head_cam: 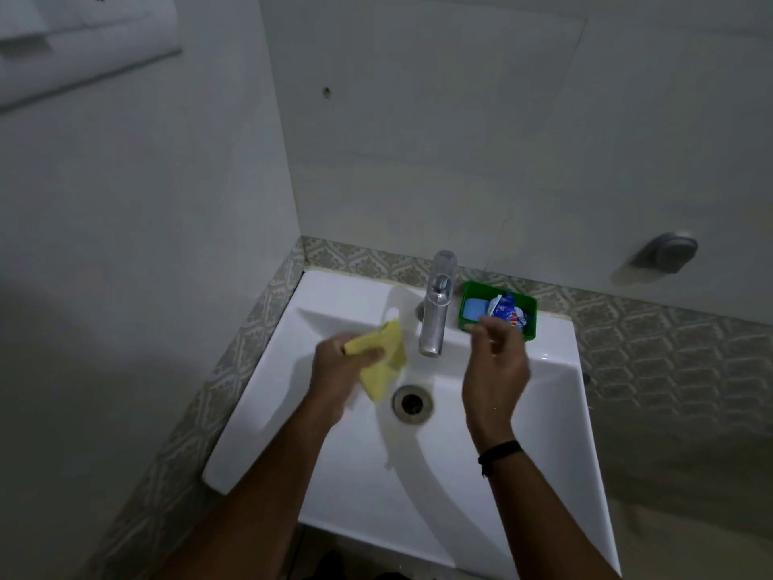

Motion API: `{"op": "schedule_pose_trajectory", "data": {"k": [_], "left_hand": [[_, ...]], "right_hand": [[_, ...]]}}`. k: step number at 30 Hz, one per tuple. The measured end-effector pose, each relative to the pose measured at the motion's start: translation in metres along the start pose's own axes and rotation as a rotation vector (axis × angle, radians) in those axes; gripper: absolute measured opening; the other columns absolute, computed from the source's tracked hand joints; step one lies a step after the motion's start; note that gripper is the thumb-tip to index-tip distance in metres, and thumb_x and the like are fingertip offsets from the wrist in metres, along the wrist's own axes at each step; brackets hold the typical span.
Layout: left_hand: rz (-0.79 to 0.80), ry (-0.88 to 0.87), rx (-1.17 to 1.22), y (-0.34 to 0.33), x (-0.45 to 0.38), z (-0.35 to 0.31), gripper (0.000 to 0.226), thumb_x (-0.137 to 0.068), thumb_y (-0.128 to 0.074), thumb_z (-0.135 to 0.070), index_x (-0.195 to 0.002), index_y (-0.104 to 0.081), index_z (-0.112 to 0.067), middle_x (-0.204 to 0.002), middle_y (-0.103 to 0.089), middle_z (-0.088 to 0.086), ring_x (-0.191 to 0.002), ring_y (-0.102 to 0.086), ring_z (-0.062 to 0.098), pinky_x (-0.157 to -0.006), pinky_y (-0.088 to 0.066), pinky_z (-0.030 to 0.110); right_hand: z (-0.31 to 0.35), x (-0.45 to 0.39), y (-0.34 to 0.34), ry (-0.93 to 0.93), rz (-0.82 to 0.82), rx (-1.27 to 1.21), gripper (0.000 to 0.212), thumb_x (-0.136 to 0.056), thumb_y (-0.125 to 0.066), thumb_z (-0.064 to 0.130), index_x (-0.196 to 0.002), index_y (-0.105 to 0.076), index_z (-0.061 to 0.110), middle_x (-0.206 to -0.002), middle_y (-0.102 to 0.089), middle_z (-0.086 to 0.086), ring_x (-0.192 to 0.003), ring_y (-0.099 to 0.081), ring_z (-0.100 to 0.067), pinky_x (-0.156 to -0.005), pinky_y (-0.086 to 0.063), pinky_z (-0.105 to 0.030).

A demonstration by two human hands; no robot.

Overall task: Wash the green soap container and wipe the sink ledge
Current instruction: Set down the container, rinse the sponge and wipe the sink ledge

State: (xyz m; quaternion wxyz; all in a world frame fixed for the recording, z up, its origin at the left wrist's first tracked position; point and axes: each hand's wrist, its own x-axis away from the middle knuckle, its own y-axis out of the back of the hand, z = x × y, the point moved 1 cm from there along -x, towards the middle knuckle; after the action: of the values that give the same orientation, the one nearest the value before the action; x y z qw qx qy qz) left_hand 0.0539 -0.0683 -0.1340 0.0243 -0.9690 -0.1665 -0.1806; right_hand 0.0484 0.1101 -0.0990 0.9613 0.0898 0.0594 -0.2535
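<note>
While left hand [339, 367] grips yellow cloth [382, 358], right hand [495, 362] loosely curled, empty, by green container [529, 305]

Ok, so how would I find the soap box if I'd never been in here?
Find the white sink and its silver tap at the back. Just right of the tap, on the sink's back ledge, sits the green soap container. It is the only green thing there, with a blue soap bar and a crumpled blue wrapper inside.

Yellow cloth [382, 357] in my left hand [341, 370], green soap container [497, 311] with blue soap bar [474, 308], white sink [543, 412], grey patterned tiles [669, 353].
</note>
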Motion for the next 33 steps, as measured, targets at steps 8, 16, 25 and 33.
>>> {"op": "schedule_pose_trajectory", "data": {"k": [8,16,25,33], "left_hand": [[-0.012,-0.714,-0.648,-0.029,-0.043,-0.035,0.035,-0.092,-0.056,-0.019,-0.126,-0.057,-0.013,-0.129,-0.06,0.011,-0.115,-0.058,0.022,-0.1,-0.044,0.034],[-0.002,-0.833,-1.057,-0.007,-0.075,-0.002,0.047,-0.096,-0.03,-0.02,-0.132,-0.057,-0.005,-0.135,-0.058,0.01,-0.122,-0.057,0.025,-0.1,-0.049,0.034],[-0.04,-0.705,-0.799,-0.041,-0.071,0.007,0.045,-0.096,-0.028,-0.009,-0.133,-0.052,0.001,-0.128,-0.058,0.009,-0.123,-0.052,0.024,-0.105,-0.042,0.029],[-0.198,-0.819,-1.224,0.013,-0.114,0.01,0.049,-0.085,-0.03,-0.006,-0.119,-0.064,0.004,-0.121,-0.065,0.022,-0.108,-0.066,0.036,-0.091,-0.053,0.043]], "right_hand": [[0.049,-0.019,-0.047,0.629,0.359,0.452,0.056,-0.091,-0.046,0.038,-0.135,-0.045,0.004,-0.145,-0.041,-0.017,-0.135,-0.034,-0.029,-0.112,-0.026,-0.04],[0.021,-0.023,-0.058,0.719,0.385,0.581,0.044,-0.099,-0.036,0.029,-0.131,-0.051,0.003,-0.146,-0.043,-0.014,-0.141,-0.026,-0.028,-0.113,-0.028,-0.048],[0.023,-0.021,-0.061,0.69,0.367,0.449,0.038,-0.097,-0.039,0.025,-0.12,-0.061,0.004,-0.145,-0.044,-0.011,-0.14,-0.025,-0.026,-0.114,-0.023,-0.042],[0.02,-0.022,-0.06,0.702,0.383,0.456,0.038,-0.094,-0.035,0.015,-0.122,-0.059,0.003,-0.146,-0.042,-0.014,-0.141,-0.023,-0.027,-0.115,-0.021,-0.042]]}}
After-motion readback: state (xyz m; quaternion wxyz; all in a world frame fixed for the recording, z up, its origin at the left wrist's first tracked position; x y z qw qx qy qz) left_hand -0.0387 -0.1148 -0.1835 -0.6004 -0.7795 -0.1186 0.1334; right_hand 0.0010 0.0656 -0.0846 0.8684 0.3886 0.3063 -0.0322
